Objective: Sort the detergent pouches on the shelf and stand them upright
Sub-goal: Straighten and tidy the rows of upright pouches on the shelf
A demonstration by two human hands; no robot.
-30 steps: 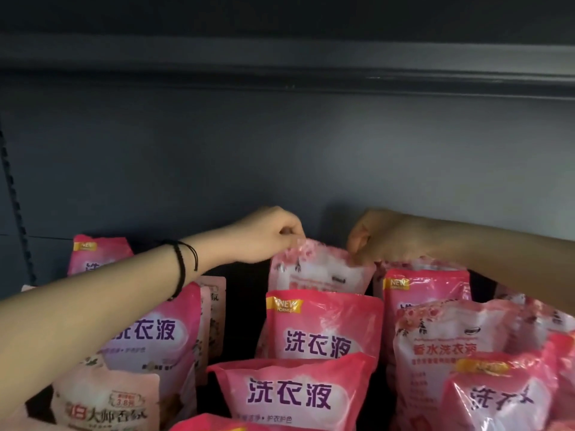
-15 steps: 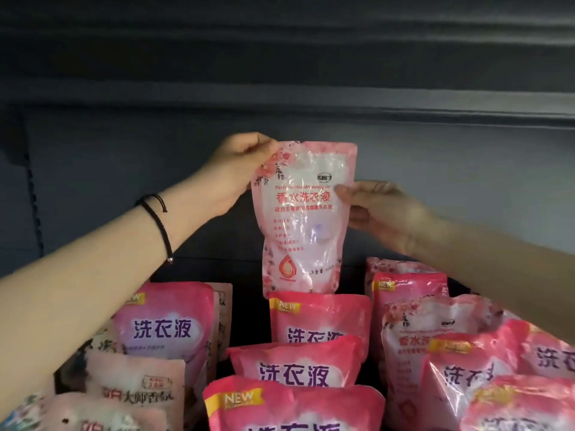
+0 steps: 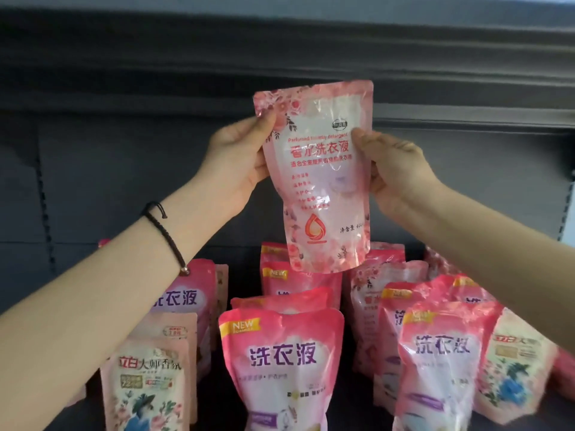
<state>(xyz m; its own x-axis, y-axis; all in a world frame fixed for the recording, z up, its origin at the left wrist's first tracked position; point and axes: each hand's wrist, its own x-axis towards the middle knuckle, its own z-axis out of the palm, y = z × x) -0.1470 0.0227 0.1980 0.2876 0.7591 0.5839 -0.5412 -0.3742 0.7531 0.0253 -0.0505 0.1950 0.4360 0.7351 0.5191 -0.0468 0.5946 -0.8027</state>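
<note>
The left hand (image 3: 239, 160) and right hand (image 3: 395, 172) curl their fingers (image 3: 264, 126) round the side edges of the floral pouch (image 3: 323, 188), held between them above the standing pouches (image 3: 280, 368); it is likely soft and slippery, so best gripped there.

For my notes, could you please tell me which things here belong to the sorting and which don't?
Job: pale pink floral plastic pouch, held by left hand and right hand; bright pink pouches; peach floral pouches.
Around: black braided wristband; dark grey shelf back.

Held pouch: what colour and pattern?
The pouch is pale pink, floral print, red drop logo; head view.
</note>
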